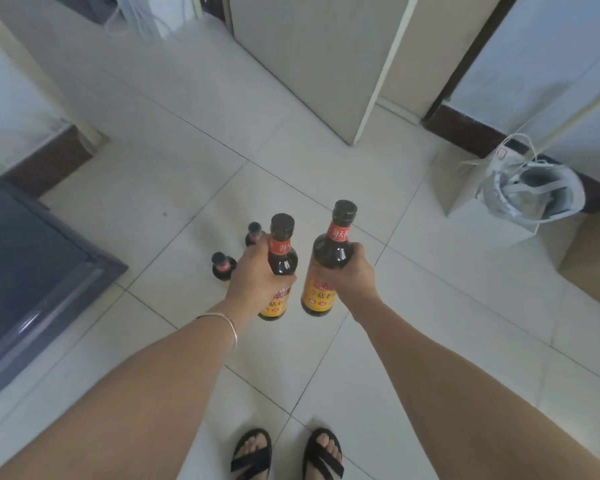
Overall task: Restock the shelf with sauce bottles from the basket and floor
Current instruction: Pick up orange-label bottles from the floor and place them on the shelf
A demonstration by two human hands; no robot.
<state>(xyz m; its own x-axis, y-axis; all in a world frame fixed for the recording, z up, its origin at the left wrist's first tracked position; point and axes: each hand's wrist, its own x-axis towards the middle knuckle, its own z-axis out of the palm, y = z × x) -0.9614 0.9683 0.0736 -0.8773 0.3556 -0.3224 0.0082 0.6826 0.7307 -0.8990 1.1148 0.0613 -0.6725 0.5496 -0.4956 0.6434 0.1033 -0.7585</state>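
- Pale tiled floor is being looked down on from standing height.
- One sauce bottle is being clasped round its body by the left hand, and a second sauce bottle by the right hand. Both are being held roughly upright, caps above the grips.
- Two floor bottles are being left standing just beyond the left grip, nearer that hand.
- No shelf or basket is clearly being shown.
- Well right of the right grip, crumpled white plastic is being held in a paper bag.
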